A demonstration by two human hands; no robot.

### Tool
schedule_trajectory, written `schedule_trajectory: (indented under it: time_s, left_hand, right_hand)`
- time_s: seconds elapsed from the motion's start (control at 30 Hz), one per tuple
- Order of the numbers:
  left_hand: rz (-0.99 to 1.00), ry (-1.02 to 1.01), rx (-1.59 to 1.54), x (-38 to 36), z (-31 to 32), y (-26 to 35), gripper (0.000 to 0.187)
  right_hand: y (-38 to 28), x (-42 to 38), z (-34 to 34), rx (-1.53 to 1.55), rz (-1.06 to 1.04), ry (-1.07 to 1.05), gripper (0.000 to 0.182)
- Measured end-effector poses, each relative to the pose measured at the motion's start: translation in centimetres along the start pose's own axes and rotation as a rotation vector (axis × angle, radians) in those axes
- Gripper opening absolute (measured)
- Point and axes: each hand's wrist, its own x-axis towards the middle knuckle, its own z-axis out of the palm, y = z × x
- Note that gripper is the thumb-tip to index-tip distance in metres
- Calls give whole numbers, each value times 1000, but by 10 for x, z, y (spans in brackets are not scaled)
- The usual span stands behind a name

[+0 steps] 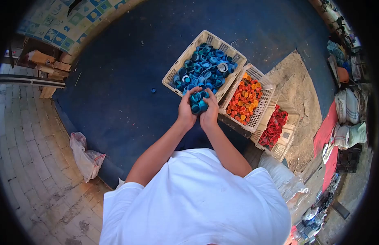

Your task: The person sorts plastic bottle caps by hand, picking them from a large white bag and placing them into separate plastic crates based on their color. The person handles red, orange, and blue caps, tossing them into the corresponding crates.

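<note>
Cupped together at the near edge of a cream plastic crate, my left hand and my right hand hold a small heap of teal bottle caps between them. Blue and teal bottle caps fill much of that crate, with a few whitish rings among them. To its right, a second crate contains orange and yellow caps. Red caps lie in a third crate, partly covered by the second one.
A single blue cap lies on the dark blue floor sheet. Plastic bags sit at the left by the brick paving. Another translucent bag is near my right side. Sacks and clutter line the right edge.
</note>
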Motion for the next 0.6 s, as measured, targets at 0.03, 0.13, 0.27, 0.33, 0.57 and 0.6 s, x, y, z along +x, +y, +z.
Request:
schedule_trajectory:
  time_s: [0.03, 0.13, 0.27, 0.33, 0.57, 0.6]
  left_hand:
    - [-6, 13, 16, 16, 1, 7, 47]
    - [6, -15, 97, 59, 5, 24, 46]
    - [-47, 71, 110, 110, 2, 37, 45]
    - [-70, 115, 106, 130, 2, 45, 43]
    - [-156, 45, 99, 179, 0, 64, 69]
    - [-185, 72, 157, 179, 4, 70, 75]
  right_hand:
    - [0, 11, 8, -6, 24, 19, 61]
    - [4, 56, 26, -25, 43, 35, 60]
    - [6, 103, 49, -254, 0, 73, 64]
    - [-3, 113, 70, -263, 35, 84, 67]
    - [2, 156, 89, 8, 40, 48, 77]
    - [0, 153, 91, 8, 33, 46, 78]
